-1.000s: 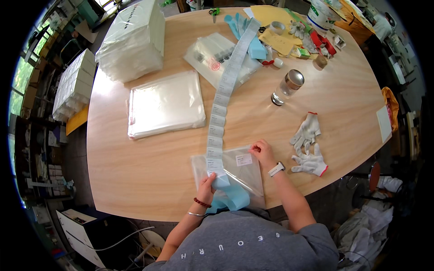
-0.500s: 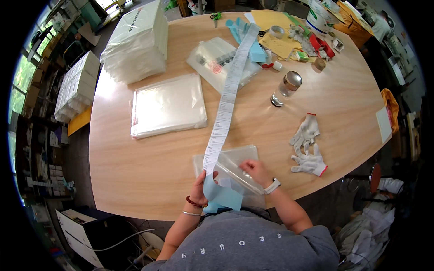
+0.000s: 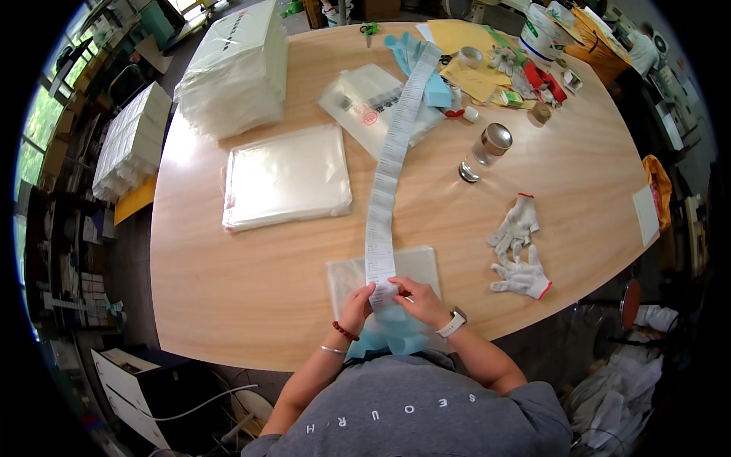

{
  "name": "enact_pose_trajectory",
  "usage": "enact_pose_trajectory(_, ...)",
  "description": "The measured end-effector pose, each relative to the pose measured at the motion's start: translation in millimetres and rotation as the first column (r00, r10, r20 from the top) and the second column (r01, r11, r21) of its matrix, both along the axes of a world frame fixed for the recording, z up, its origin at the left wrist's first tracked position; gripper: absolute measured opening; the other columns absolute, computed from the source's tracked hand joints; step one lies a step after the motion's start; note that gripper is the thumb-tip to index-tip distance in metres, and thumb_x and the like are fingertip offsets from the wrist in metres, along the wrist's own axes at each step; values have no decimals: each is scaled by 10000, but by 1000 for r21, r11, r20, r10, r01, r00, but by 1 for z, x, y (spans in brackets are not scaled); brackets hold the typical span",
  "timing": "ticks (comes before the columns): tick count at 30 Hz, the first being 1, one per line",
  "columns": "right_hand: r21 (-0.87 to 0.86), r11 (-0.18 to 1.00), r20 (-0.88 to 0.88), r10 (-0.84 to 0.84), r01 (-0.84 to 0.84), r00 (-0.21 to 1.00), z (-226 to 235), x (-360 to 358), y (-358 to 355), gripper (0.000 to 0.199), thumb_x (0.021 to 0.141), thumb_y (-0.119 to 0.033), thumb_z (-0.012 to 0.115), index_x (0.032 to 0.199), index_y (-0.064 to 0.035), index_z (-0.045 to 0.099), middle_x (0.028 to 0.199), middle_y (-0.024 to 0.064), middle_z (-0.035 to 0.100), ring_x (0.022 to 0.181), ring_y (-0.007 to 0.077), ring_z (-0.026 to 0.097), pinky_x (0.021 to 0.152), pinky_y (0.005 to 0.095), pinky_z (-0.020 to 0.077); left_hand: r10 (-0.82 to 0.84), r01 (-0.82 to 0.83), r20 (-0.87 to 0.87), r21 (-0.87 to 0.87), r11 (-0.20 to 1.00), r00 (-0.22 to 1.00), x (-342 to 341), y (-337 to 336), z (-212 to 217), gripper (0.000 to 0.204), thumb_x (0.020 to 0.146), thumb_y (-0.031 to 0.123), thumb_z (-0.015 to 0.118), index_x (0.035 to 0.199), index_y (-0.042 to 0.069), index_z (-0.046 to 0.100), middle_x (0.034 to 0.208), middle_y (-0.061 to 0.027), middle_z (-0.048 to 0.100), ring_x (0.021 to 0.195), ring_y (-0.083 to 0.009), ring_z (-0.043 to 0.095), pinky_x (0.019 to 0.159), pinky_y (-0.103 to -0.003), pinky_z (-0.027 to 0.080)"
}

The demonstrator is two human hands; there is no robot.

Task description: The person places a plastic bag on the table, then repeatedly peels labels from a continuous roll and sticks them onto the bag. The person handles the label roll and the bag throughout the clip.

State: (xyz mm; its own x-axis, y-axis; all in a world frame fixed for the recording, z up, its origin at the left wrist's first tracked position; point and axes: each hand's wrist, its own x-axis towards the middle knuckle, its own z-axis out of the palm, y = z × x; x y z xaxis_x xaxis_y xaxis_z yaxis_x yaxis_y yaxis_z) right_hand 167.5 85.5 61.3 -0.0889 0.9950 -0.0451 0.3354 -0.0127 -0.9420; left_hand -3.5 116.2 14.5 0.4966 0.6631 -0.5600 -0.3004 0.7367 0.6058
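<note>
A long strip of white printed labels (image 3: pixel 387 179) runs from the far side of the table down to my hands. My left hand (image 3: pixel 356 309) pinches its left edge near the lower end. At the opposite edge, my right hand (image 3: pixel 420 302) has thumb and fingers closed on the same strip. Bare light-blue backing (image 3: pixel 392 335) hangs below the hands, close to my body. Under the strip lies a stack of clear plastic bags (image 3: pixel 420 265), partly hidden by my hands and the backing.
Left of the strip lies a flat pile of clear bags (image 3: pixel 289 179), with a tall stack (image 3: pixel 232 72) behind it. To the right are white work gloves (image 3: pixel 521 270) and a glass bottle (image 3: pixel 486 152). Green-handled scissors (image 3: pixel 369 30) and a tape roll (image 3: pixel 470 56) lie at the back.
My right hand has moved left from the clear bags and now grips the strip. My left hand and the strip's near end have shifted right, with the strip straighter.
</note>
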Motion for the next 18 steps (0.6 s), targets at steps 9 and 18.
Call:
enact_pose_trajectory(9,174,978,142,-137,111,980,-3,-6,-14,205,729,-74,605,931,-38,598,773,108,598,672,251,558,597,321,449,39,-34,-129,41,999,991,6,0,9,285,856,297,508,904,29,593,790,9,580,693,-56,509,612,-200,395)
enact_pose_trajectory(18,422,906,302,-148,7,942,2,-9,-22,134,680,-51,617,808,-87,634,993,68,557,873,249,522,744,338,430,99,-100,-144,-2,995,985,6,-5,6,273,857,285,506,880,29,596,750,8,576,646,-52,492,565,-202,379)
